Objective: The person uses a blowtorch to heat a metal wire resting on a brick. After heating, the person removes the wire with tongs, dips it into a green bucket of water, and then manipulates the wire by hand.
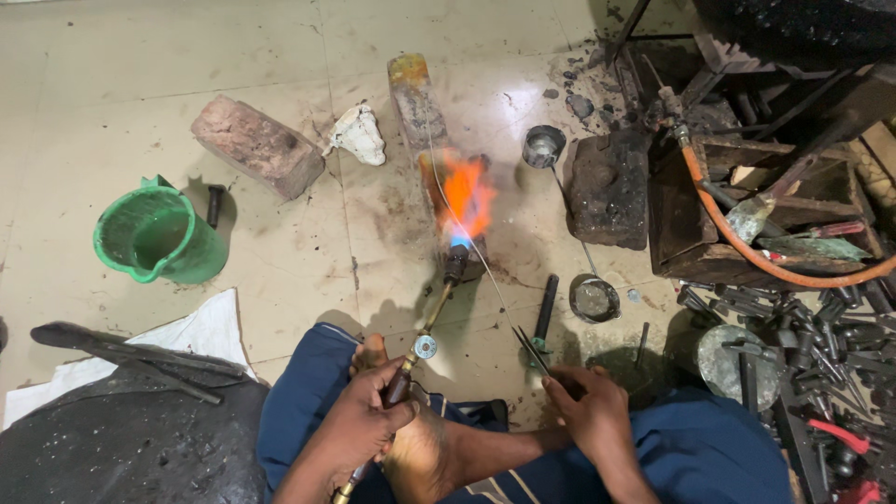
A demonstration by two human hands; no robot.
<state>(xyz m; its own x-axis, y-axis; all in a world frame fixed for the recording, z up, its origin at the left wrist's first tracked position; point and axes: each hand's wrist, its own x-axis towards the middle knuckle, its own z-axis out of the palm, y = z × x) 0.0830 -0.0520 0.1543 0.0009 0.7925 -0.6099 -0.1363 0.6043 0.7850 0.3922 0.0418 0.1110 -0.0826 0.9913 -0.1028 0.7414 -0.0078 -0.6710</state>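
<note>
**Torch flame on the long brick**

I see my left hand [366,420] with its fingers wrapped around the brass-stemmed gas torch [431,322], whose orange-and-blue flame [465,201] plays on the long reddish brick [422,117] on the floor. My right hand [586,411] pinches slim metal tweezers [530,350] holding a thin wire [467,233] into the flame. A green plastic jug [159,238] stands well to the left.

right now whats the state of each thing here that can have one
torch: lit, orange flame on the long brick
left hand: gripping the torch handle
right hand: pinching tweezers that hold a thin wire into the flame
green bucket: upright, contents unclear
metal cup: upright on the floor
orange hose: looped over the wooden box
</note>
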